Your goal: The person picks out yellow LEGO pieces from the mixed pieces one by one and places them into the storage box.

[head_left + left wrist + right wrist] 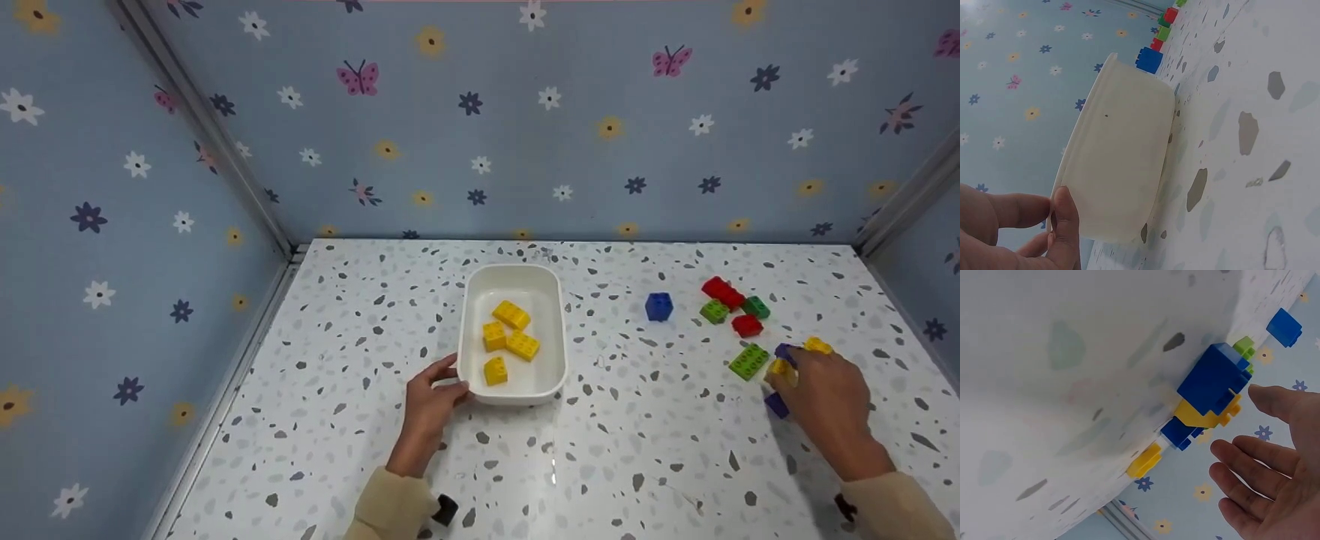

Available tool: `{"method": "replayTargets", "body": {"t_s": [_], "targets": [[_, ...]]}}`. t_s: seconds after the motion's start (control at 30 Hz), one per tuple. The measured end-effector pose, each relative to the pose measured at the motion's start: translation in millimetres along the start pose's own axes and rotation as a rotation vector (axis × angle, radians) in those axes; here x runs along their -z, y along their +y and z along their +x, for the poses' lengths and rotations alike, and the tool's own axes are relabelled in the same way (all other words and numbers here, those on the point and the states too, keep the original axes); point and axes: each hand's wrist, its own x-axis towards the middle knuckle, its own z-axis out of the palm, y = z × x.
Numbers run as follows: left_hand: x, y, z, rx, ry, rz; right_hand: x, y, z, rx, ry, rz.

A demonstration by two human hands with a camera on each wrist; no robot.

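Observation:
A white plastic tub (557, 337) stands on the table with several yellow toy building blocks (523, 345) inside. My left hand (433, 397) pinches its rim at the near left corner, thumb outside, as the left wrist view of the tub (1117, 146) shows. Over at the right, my right hand (832, 397) hovers above a loose group of blocks. Its fingers are spread and hold nothing in the right wrist view. Nearest to it are a yellow block (1199, 417), a dark blue block (1213, 379), a second dark blue block (1178, 432) and another yellow block (1144, 461).
Left of the right hand lies a light green block (749, 361). Farther back are red blocks (747, 325), a dark green block (757, 307), a small light green block (714, 311) and a blue block (659, 307). Patterned walls (480, 120) border the speckled table (360, 315).

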Motion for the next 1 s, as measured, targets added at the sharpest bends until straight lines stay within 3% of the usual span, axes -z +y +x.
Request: {"method": "replayTargets", "body": {"t_s": [0.17, 0.67, 1.0], "targets": [[0.0, -0.3, -0.2, 0.001, 0.003, -0.006, -1.6, 1.9, -1.3, 0.031, 0.016, 0.014], [-0.2, 2.3, -0.4, 0.018, 0.005, 0.053, -5.8, 3.7, 0.5, -0.072, -0.099, 0.025], [0.2, 1.4, -1.7, 0.01, -0.001, 0.03, -5.3, 5.3, 3.2, -0.064, -0.118, 0.028]]}}
